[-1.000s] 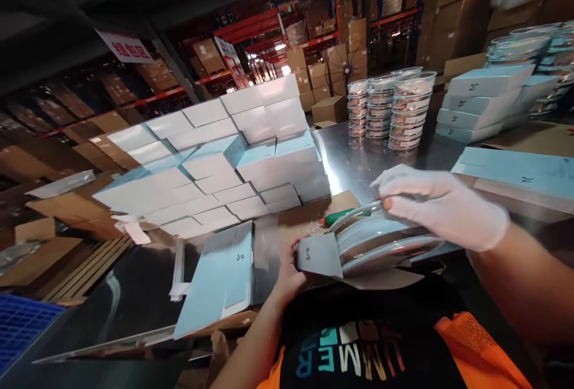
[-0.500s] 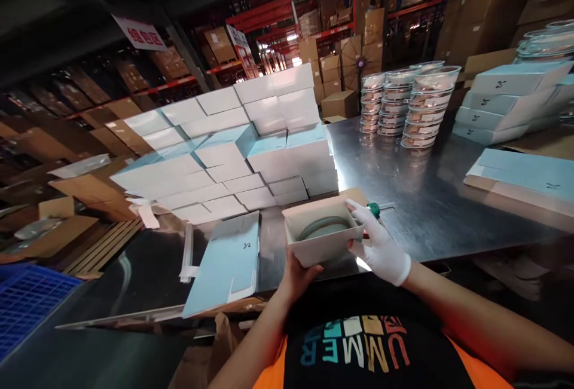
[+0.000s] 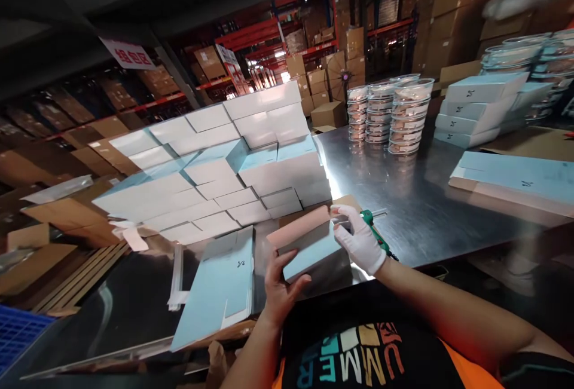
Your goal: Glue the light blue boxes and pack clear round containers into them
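Note:
I hold a light blue carton box just above the near edge of the steel table. My bare left hand grips its lower left corner. My right hand, in a white glove, presses on its right side near the folded-over top flap. The box's contents are hidden. A green-handled tool lies on the table just behind my right hand. A stack of flat blue box blanks lies to the left of the box.
A large pile of closed white and blue boxes fills the table's left. Stacks of clear round lidded containers stand at the back. More blue boxes and flat blanks sit at the right. Cardboard cartons and racking lie beyond.
A second ago my right hand slid a round clear container into the box. The box then stood open with the container inside; now its flap is folded over and it tilts toward me.

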`<state>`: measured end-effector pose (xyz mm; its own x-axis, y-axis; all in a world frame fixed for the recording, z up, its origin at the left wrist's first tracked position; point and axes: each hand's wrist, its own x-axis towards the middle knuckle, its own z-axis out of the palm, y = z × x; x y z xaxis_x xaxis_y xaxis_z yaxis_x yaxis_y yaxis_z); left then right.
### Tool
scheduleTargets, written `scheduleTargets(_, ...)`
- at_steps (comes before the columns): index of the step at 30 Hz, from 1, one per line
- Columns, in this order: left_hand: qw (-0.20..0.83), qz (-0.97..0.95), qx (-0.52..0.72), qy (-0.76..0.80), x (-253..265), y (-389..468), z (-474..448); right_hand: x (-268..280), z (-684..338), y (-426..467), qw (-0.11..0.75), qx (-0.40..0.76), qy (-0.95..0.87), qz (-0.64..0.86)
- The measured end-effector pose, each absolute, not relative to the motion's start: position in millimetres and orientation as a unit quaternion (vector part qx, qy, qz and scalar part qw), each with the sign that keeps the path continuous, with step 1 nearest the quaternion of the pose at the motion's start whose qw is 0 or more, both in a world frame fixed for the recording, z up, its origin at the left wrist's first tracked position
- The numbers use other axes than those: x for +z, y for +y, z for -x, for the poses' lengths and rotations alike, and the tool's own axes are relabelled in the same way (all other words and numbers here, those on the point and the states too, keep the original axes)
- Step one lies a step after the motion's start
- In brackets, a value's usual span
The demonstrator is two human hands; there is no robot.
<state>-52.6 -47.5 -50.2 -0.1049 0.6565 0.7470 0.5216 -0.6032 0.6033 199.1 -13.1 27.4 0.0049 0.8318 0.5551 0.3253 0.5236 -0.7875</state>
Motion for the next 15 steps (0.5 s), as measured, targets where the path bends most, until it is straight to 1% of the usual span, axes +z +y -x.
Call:
scheduleTargets(1, 0.046, -0.653, 0.605, 0.453, -50, -48, 59, 29, -211, -9, 0.514, 0.192, -0.688, 0.476)
scheduleTargets(2, 0.035, -0.636, 0.616, 0.464, -49, -48, 64, 30, -225, -6, 0.441, 0.161, -0.698, 0.541)
scheduleTargets(3, 0.026, -0.620, 0.626, 0.472, -49, -48, 69, 31, -238, -2, 0.351, 0.142, -0.694, 0.612)
scheduleTargets(5, 0.016, -0.605, 0.636, 0.478, -48, -45, 76, 30, -261, 4, 0.177, 0.154, -0.661, 0.713)
scheduleTargets(6, 0.016, -0.607, 0.637, 0.475, -49, -44, 77, 28, -271, 7, 0.120, 0.179, -0.648, 0.731)
scheduleTargets(7, 0.018, -0.610, 0.637, 0.471, -50, -42, 78, 26, -278, 9, 0.092, 0.206, -0.644, 0.731)
scheduleTargets(8, 0.020, -0.613, 0.637, 0.468, -50, -40, 78, 24, -283, 11, 0.087, 0.228, -0.648, 0.722)
scheduleTargets(11, 0.032, -0.604, 0.637, 0.477, -47, -34, 75, 21, -290, 16, 0.105, 0.256, -0.667, 0.692)
scheduleTargets(15, 0.075, -0.583, 0.646, 0.487, -30, -32, 69, 20, -290, 19, 0.135, 0.258, -0.666, 0.687)
